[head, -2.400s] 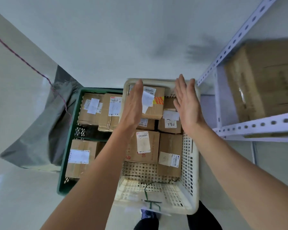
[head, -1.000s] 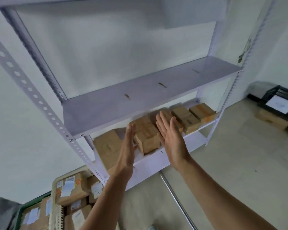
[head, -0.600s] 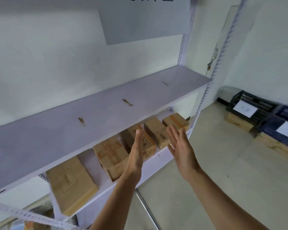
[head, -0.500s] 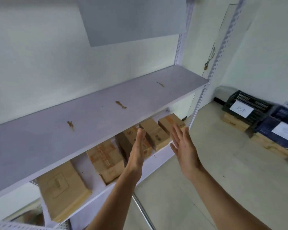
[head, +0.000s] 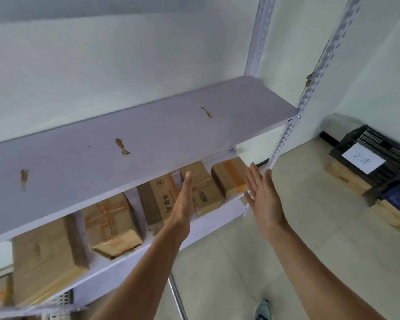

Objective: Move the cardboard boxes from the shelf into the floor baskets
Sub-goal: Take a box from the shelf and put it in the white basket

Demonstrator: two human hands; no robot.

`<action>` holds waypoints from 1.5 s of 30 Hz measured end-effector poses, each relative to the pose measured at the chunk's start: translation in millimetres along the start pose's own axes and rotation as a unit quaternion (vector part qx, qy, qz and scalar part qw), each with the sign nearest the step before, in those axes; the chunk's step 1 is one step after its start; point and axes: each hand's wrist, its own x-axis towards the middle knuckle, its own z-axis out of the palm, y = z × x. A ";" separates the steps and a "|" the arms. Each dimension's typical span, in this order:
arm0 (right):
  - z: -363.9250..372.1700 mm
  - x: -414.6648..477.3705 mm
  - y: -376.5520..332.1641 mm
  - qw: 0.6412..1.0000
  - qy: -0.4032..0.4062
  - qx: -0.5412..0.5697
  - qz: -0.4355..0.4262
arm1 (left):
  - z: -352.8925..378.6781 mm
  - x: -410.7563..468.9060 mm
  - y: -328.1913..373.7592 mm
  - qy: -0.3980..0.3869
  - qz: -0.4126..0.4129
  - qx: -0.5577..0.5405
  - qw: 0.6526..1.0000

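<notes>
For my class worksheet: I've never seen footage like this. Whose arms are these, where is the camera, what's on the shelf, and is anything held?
The camera sits on a person's head, looking forward and down, so the arms are their own. The left hand and right hand are open, fingers straight, holding nothing, reaching toward five cardboard boxes on the lower shelf. The upper shelf has brown marks. A labelled black crate stands far right.
</notes>
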 end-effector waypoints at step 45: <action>-196.8 433.5 166.9 0.943 -0.112 -0.199 0.242 | 150.9 373.4 -170.1 0.203 -0.184 -0.049 0.961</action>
